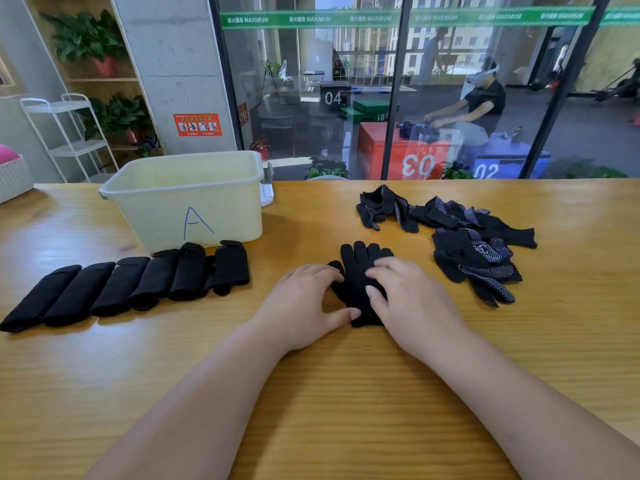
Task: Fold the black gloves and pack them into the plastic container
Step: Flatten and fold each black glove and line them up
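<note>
Nearest me, left hand (306,303) and right hand (410,301) rest open, flattening a glove (360,259) mid-frame. I judge folding comes next, then joining the folded row (138,285) at left.

Blurred fingertips on the right hand (408,299), much of the flat glove (360,263) covered beneath. Floor of the container (187,206) hidden behind own front wall. Both forearms (194,393) cut off at bottom edge. Print on the orange sticker (197,125) too small to read.

single head-worn wide-angle view, looks forward and down across wooden table (346,393), close over forearms, glass wall (450,98) beyond.
</note>
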A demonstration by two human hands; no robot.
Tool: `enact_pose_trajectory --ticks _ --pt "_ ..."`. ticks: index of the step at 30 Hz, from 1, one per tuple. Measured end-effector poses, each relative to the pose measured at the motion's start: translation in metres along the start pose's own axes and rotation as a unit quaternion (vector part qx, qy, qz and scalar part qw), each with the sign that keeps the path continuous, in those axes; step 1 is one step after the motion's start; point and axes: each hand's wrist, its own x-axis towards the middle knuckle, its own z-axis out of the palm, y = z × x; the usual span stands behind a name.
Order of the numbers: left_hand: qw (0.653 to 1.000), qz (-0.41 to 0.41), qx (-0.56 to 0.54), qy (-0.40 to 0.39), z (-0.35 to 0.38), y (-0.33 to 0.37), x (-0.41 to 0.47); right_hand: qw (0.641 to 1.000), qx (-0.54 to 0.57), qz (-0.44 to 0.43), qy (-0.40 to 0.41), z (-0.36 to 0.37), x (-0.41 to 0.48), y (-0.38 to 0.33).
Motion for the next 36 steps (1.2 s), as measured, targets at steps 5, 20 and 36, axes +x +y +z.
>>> enact_pose_trajectory --ticks 5,20,36 --pt "1.0 -0.012 -0.009 -0.012 -0.002 0.0 -0.001 0.984 -0.001 0.058 -0.17 0.008 0.034 0.002" --pt "0.984 -0.097 -0.128 0.082 -0.008 -0.016 0.001 0.97 -0.066 0.054 -0.228 0.042 0.087 -0.002" --pt "0.999 -0.012 -0.002 -0.04 -0.001 -0.008 0.001 0.971 -0.022 0.018 -0.236 0.009 0.014 0.026"
